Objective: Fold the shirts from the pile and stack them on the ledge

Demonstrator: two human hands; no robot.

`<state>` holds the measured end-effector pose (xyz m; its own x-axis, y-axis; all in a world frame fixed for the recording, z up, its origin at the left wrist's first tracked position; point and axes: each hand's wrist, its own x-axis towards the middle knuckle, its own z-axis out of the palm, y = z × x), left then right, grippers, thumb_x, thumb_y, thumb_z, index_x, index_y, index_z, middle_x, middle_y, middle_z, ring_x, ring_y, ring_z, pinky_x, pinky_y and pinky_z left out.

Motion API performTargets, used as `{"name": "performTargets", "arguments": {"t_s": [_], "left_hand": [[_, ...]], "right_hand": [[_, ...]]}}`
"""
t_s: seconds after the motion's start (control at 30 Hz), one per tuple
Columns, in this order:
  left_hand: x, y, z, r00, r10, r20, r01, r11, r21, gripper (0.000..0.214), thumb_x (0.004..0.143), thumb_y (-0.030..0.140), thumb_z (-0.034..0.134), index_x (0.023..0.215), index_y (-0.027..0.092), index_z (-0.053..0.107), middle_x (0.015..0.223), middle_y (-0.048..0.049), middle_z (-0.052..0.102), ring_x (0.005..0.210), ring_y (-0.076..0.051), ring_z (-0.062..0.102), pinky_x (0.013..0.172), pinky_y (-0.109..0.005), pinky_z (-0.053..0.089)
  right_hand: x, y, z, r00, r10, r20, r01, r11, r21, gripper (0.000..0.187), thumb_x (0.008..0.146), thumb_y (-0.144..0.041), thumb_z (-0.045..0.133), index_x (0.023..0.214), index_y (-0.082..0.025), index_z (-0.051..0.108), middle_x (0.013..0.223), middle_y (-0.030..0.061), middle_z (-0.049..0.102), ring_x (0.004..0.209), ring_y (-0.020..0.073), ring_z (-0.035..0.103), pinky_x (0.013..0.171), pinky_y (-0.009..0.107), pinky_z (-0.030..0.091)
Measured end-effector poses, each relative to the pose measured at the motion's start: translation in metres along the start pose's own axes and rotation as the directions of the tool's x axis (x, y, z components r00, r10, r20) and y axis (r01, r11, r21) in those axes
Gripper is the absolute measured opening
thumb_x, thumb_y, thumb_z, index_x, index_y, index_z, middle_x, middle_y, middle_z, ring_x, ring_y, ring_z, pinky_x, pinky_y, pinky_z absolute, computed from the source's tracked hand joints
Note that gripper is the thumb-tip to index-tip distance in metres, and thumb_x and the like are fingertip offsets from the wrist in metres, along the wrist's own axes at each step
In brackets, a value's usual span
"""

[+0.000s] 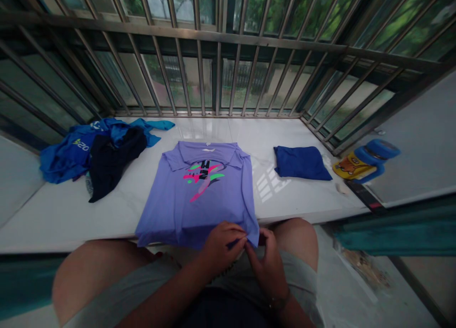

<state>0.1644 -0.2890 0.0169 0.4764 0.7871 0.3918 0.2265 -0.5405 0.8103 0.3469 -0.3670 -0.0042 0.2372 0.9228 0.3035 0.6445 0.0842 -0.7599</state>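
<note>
1. The purple T-shirt (pixel 210 195) lies flat, print side up, in the middle of the white counter (pixel 64 214). Its collar points toward the window bars (pixel 217 76), and its bottom hem hangs just over the counter's near edge.
2. The left hand (pixel 223 246) is at the hem near the shirt's right corner, with its fingers (pixel 238 233) curled tight and pinching the fabric.
3. The right hand (pixel 268 261) meets that same corner, its fingers bent in against the cloth. Whether they actually grip it cannot be made out.
4. A folded dark blue cloth (pixel 301 162) lies to the right of the shirt, with a strip of bare counter between them.
5. A heap of blue and black clothes (pixel 96 154) sits to the left, well apart from the shirt's left edge.
6. A blue and yellow bottle (pixel 366 164) lies on its side at the counter's far right end, beyond the folded cloth.
7. The bars close off the back and the right side, while the front edge is open above the person's knees.
</note>
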Motion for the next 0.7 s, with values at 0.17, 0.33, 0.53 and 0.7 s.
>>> {"name": "performTargets", "arguments": {"t_s": [0.17,0.33,0.53,0.7], "left_hand": [[0.003,0.007,-0.006,0.999,0.048,-0.009,-0.047,0.995,0.092,0.013,0.100,0.016,0.067,0.101,0.022,0.079,0.101,-0.0056,0.082,0.095,-0.019,0.077,0.088,-0.033,0.062],[0.005,0.013,-0.005,0.996,0.090,-0.028,-0.085,0.985,0.152,0.012,0.103,0.016,0.063,0.099,0.021,0.072,0.095,-0.0060,0.078,0.090,-0.020,0.073,0.083,-0.033,0.060],[0.003,0.004,-0.003,0.961,0.271,0.051,-0.269,0.878,0.395,0.018,0.109,0.018,0.054,0.108,0.020,0.072,0.091,-0.0073,0.076,0.083,-0.021,0.069,0.081,-0.037,0.058],[0.001,0.000,-0.005,0.925,0.345,0.158,-0.377,0.787,0.488,0.025,0.111,0.015,0.047,0.108,0.018,0.072,0.087,-0.0067,0.073,0.079,-0.020,0.068,0.080,-0.036,0.056]], "right_hand": [[0.006,-0.001,-0.002,0.999,-0.028,-0.046,0.027,0.999,-0.033,0.018,0.105,-0.037,0.066,0.118,-0.025,0.062,0.105,0.0053,0.067,0.090,0.0215,0.068,0.081,0.036,0.060],[0.005,-0.003,0.005,0.995,-0.095,-0.019,0.094,0.995,-0.029,0.038,0.102,-0.036,0.070,0.135,-0.023,0.056,0.123,0.0116,0.065,0.108,0.0256,0.068,0.091,0.041,0.063],[0.002,-0.007,0.023,0.995,-0.017,-0.103,0.011,0.999,-0.051,0.051,0.100,-0.032,0.068,0.145,-0.020,0.048,0.132,0.0165,0.059,0.112,0.0279,0.065,0.095,0.046,0.061],[0.014,0.001,0.021,0.987,-0.090,-0.137,0.063,0.980,-0.187,0.037,0.099,-0.025,0.061,0.135,-0.020,0.055,0.124,0.0163,0.062,0.118,0.0329,0.061,0.103,0.055,0.057]]}}
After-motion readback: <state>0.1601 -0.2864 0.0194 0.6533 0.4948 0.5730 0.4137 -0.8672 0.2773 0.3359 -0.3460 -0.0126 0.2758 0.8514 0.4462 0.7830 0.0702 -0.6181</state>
